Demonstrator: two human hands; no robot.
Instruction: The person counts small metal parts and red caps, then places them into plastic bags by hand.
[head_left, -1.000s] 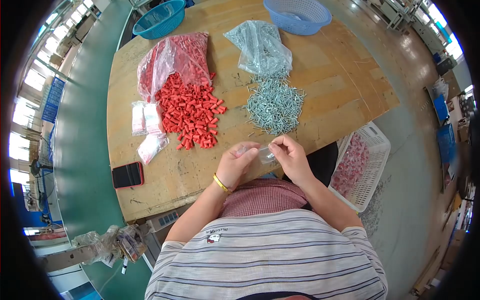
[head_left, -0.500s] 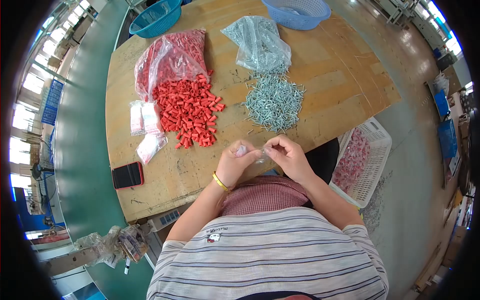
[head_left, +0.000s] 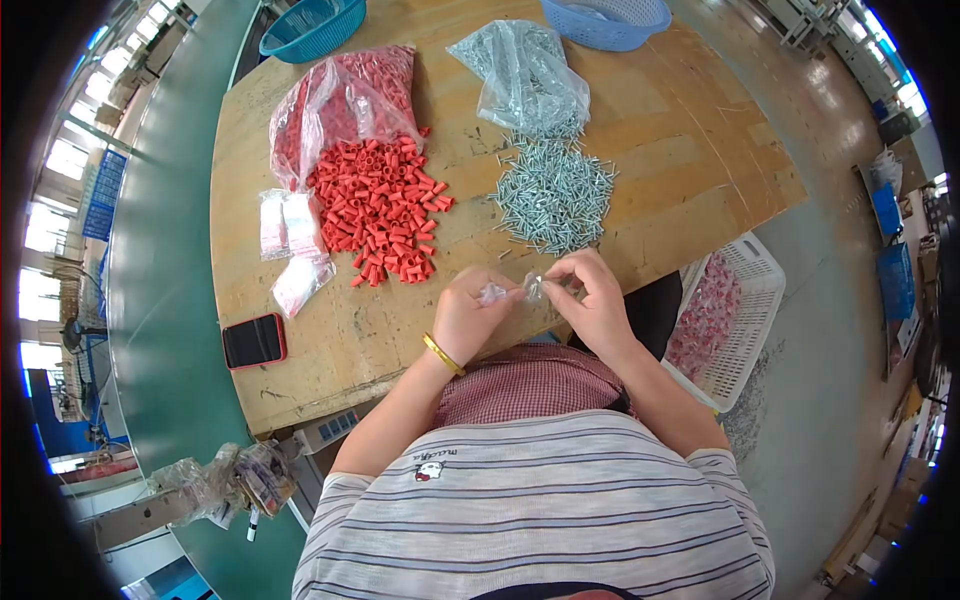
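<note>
A small clear plastic bag [head_left: 533, 287] is stretched between my two hands near the table's front edge. My left hand [head_left: 474, 312] pinches one side of it, with more crumpled clear plastic tucked in the palm. Fingertips of my right hand [head_left: 588, 298] are pressed together on the bag's other side. Beyond my hands lie a heap of red plastic plugs [head_left: 385, 205] on the left and a heap of silver screws [head_left: 556, 196] on the right. Each heap spills from a large clear bag, one of red plugs [head_left: 345, 105] and one of screws [head_left: 525, 75].
Small plastic packets [head_left: 300, 285] and a phone [head_left: 254, 341] lie on the table's left [head_left: 340, 350]. A teal basket [head_left: 313, 30] and a blue basket [head_left: 608, 25] stand at the back. A white crate [head_left: 765, 290] with filled packets is below the right edge.
Both hands have lifted slightly, and the small bag between them shows more clearly. The view has shifted a little, so the heaps and baskets appear slightly displaced.
</note>
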